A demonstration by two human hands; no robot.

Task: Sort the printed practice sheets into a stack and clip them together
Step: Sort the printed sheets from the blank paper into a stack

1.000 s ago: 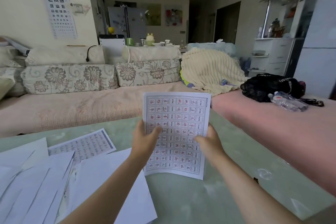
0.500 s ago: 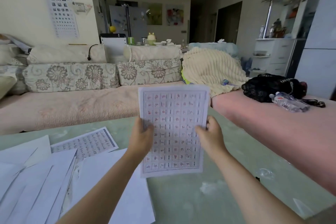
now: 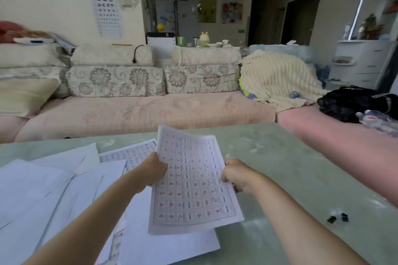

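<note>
Loose sheets [image 3: 64, 189] left on table [image 3: 290, 178]; 2 clips [image 3: 338, 217] right.

- Two bare forearms come into view from the bottom edge, with no sleeve showing on either of them.
- The left hand [image 3: 154, 170] wears no glove, ring or band on what can be seen of it.
- The right hand [image 3: 238, 175] is likewise bare, and its wrist carries no watch or strap.

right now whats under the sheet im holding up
Under the held sheet lies a blank white sheet on the green table, its near part showing. The rest of it is covered by the held sheet.
</note>
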